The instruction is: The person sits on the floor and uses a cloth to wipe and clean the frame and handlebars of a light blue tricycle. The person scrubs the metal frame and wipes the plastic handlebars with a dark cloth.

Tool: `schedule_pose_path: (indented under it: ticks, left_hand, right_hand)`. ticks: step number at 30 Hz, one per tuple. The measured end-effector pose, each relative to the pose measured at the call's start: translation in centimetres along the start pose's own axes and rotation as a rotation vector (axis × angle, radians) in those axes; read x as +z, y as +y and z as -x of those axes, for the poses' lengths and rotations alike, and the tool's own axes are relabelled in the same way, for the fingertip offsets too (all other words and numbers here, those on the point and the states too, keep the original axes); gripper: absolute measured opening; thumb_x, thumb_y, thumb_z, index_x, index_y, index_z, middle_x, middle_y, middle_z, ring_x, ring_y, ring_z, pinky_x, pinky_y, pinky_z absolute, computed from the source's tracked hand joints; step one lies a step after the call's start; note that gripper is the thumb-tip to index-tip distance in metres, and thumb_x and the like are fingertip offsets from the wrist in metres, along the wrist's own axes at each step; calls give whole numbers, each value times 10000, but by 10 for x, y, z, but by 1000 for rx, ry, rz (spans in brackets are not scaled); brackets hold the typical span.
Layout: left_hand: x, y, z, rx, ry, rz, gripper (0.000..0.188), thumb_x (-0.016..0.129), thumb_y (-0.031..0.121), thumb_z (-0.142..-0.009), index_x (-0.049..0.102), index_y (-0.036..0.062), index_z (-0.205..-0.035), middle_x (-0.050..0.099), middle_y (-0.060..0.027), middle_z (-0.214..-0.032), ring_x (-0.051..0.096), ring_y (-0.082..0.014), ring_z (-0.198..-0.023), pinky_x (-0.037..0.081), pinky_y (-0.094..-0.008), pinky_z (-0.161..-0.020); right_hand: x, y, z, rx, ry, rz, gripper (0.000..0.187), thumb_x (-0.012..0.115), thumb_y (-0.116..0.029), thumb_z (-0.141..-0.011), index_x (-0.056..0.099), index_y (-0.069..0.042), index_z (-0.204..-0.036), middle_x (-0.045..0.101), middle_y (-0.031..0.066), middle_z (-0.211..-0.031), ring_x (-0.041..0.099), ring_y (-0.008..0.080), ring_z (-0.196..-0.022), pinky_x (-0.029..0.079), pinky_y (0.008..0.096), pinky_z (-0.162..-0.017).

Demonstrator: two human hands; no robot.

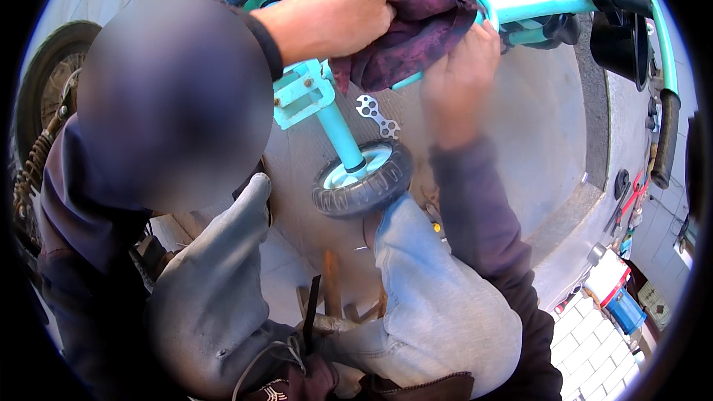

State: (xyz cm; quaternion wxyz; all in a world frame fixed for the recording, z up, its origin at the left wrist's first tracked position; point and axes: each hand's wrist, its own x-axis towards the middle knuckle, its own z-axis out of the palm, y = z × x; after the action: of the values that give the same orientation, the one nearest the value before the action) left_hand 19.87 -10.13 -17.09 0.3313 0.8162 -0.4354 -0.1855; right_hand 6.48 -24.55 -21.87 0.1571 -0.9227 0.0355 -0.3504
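Note:
A teal child's tricycle (338, 130) with black-tyred wheels lies tipped in front of me. My left hand (334, 11) is closed on a dark purple patterned cloth (416, 26) bunched over the frame. My right hand (464, 74) is closed at the cloth's right edge, its fingers round a curved teal tube (486, 4); the cloth hides part of that grip. Below the cloth, a flat multi-hole wrench (379, 116) lies on the floor. The nearer wheel (364, 178) stands right by my knee.
A black cup-shaped holder (620, 48) and a black handle grip (667, 137) are at the right. Beyond them lie red-handled tools (633, 197) and a blue-and-white container (620, 293). A larger spoked wheel (56, 82) stands at the left. A blurred round patch covers part of the left side.

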Motion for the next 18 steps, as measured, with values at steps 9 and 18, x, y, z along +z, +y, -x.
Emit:
schedule_pose_path:
  ticks: [9, 18]
  left_hand:
    - [-5, 41, -7, -367, 334, 509, 196, 583, 84, -895, 661, -6, -1051, 707, -140, -859, 662, -218, -775, 515, -354, -714]
    - [-70, 89, -6, -231, -420, 1004, 323, 498, 279, -1002, 613, -14, -1075, 603, -76, -915, 541, -163, -810, 463, -332, -748]
  right_hand:
    - [-36, -20, -6, 368, 29, -380, 434, 738, -183, -857, 584, 15, -1211, 600, 159, -1155, 597, 288, -1063, 472, 401, -945]
    - [-42, -55, -29, 417, 14, -966, 751, 792, -40, -758, 381, 26, -1383, 592, 126, -1218, 600, 191, -1071, 502, 307, -912]
